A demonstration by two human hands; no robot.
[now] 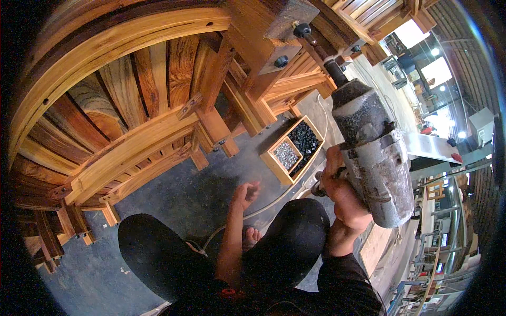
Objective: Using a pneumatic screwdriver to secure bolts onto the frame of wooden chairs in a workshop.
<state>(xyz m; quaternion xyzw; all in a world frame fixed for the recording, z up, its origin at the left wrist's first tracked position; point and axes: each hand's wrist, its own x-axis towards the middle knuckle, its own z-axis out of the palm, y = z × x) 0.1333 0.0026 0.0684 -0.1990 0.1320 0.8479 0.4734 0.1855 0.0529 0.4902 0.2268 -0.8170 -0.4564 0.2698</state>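
Note:
My right hand (342, 192) is wrapped round the grip of a worn grey impact driver (371, 142), probably air-powered. Its shaft points up and away to a black round foot (302, 30) at the end of a wooden leg (274, 37); whether the bit touches the foot I cannot tell. A second black foot (281, 61) sits on a neighbouring wooden end. My left hand (246, 195) hovers above the floor between my knees, fingers curled in; anything inside them is hidden. To its right is a divided wooden box (289, 180) holding black feet (305, 139) and small silvery screws (286, 155).
Slatted wooden furniture (132, 131) with curved rails fills the left and top, its legs jutting toward me. A pale hose (266, 207) runs over the grey floor (174, 189) past my crossed legs. Work benches and bright lamps stand far off at the right.

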